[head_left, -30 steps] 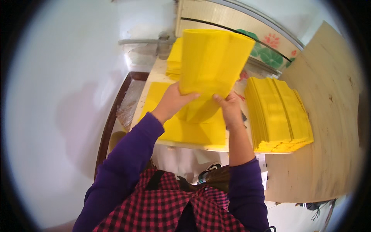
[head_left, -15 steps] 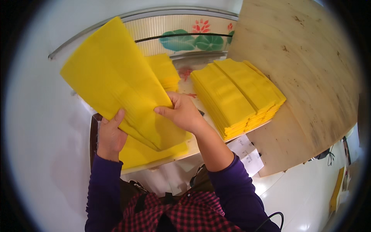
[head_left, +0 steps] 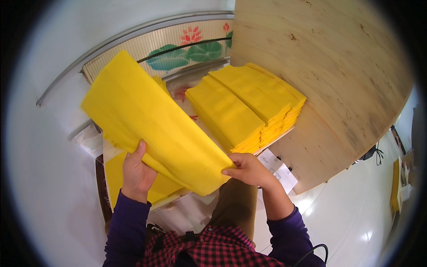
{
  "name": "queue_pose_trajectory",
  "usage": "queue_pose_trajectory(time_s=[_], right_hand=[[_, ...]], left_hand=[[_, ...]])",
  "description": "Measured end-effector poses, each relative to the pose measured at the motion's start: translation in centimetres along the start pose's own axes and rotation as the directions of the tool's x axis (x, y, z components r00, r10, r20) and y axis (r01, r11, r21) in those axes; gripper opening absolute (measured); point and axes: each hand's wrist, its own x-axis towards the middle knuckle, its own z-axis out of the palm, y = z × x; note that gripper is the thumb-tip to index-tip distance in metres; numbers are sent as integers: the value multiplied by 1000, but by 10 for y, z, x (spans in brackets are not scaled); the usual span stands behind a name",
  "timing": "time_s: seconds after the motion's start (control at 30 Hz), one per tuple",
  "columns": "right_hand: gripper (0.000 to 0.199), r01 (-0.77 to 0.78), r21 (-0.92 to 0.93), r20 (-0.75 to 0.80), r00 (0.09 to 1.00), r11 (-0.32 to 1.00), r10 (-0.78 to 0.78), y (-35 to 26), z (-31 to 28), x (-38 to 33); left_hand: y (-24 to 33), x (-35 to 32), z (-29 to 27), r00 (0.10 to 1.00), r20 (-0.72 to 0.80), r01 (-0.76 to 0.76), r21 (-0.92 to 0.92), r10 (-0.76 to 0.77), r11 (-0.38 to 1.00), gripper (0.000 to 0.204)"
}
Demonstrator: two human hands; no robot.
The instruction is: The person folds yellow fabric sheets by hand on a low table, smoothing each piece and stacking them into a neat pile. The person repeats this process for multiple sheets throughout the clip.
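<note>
Between my two hands a large yellow fabric sheet (head_left: 155, 120), apparently several layers folded together, is held up at a slant. My left hand (head_left: 138, 173) is closed on its lower left edge, thumb on top. At its lower right corner my right hand (head_left: 250, 170) pinches the fabric between thumb and fingers. Under it, another flat yellow piece (head_left: 122, 175) lies on the table by my left hand. Stacks of folded yellow fabric (head_left: 240, 104) sit side by side on the table to the right. Part of a further yellow stack (head_left: 161, 84) shows behind the held sheet.
A tall wooden board (head_left: 320, 75) stands along the table's right side. White paper (head_left: 278, 173) hangs at the table's front right. At the back is a ribbed panel (head_left: 178, 46) painted with flowers and leaves. White tiled floor (head_left: 331, 222) lies at the lower right.
My right hand has moved right and down, carrying the sheet's lower right corner outward so the fabric stretches wider. My left hand keeps its hold. The whole view has shifted, with the stacks now further left.
</note>
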Motion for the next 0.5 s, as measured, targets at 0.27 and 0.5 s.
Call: queue_pose_trajectory(time_s=[0.27,0.5], right_hand=[[14,21,313,-352,931,949,96,26,-39,-36],[23,45,267,-578,807,963,123,20,-113,-21]], left_hand=[[-52,51,46,991,91,100,-52,-95,994,41],[-86,124,99,964,168,226,-111,-206,968,40]])
